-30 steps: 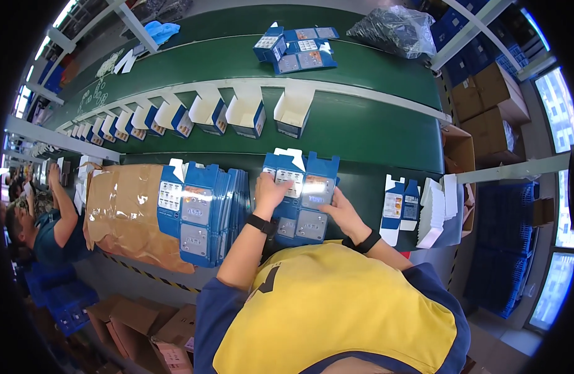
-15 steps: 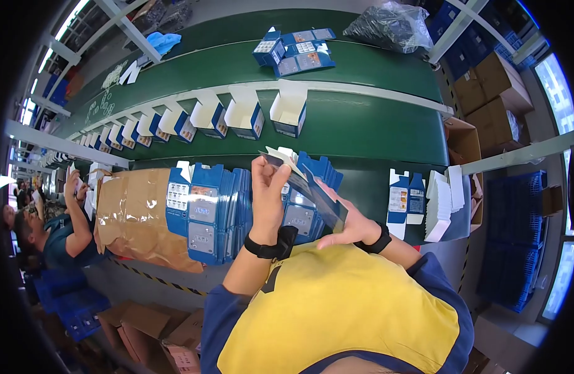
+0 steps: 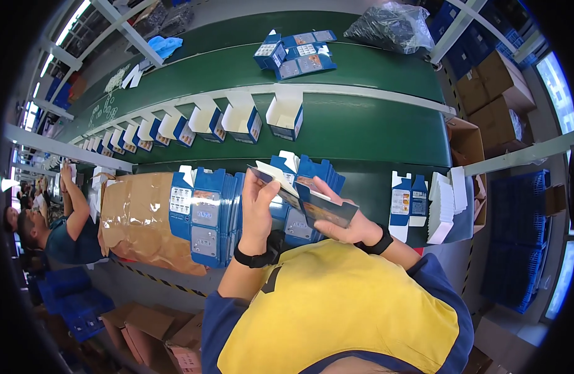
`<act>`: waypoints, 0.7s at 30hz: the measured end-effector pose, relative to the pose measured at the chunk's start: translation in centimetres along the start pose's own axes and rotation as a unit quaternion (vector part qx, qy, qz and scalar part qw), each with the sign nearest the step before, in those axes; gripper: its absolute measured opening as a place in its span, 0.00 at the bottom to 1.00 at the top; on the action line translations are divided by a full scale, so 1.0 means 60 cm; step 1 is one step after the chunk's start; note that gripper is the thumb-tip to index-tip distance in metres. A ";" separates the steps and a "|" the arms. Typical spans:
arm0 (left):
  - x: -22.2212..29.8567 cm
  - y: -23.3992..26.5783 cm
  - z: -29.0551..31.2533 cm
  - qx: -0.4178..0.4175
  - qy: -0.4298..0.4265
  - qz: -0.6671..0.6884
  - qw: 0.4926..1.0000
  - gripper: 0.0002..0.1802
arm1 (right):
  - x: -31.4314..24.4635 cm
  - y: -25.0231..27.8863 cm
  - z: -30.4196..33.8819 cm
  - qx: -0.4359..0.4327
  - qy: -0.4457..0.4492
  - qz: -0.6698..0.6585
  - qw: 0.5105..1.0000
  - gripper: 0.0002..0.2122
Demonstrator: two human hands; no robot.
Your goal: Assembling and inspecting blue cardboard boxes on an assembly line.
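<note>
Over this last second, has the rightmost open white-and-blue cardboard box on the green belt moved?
Yes, left: the rightmost box now sits slightly farther left of the right end of the white metal rail.

And here's the folding carton, dark blue on its outer panels with pale, whitish flaps showing toward its left end! It's up off the belt, gripped between left hand and right hand, part-folded, tilted down to the right, right above a pile of flat blue blanks.
</note>
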State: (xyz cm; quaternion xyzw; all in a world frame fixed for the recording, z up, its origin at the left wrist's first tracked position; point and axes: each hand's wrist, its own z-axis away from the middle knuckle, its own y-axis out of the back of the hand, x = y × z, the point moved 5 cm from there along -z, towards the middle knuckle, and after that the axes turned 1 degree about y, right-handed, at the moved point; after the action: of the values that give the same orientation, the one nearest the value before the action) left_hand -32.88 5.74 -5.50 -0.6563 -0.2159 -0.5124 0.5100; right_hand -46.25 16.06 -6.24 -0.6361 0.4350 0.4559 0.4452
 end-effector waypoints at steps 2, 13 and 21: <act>0.002 -0.009 -0.003 0.006 0.010 -0.072 0.997 0.20 | 0.010 0.008 0.001 -0.041 0.134 0.214 0.967 0.44; -0.046 -0.086 0.053 -0.234 -0.017 -0.111 0.966 0.52 | 0.014 0.056 0.000 0.194 0.097 -0.006 0.976 0.60; -0.028 -0.054 0.032 -0.230 -0.163 -0.421 0.862 0.58 | -0.046 0.071 0.013 0.171 0.079 -0.020 0.982 0.60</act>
State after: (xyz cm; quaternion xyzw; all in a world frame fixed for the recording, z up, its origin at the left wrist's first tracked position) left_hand -35.28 9.12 -5.44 -0.6759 -0.4275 -0.5991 0.0381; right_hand -51.05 16.28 -4.45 -0.5935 0.5270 0.3143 0.5208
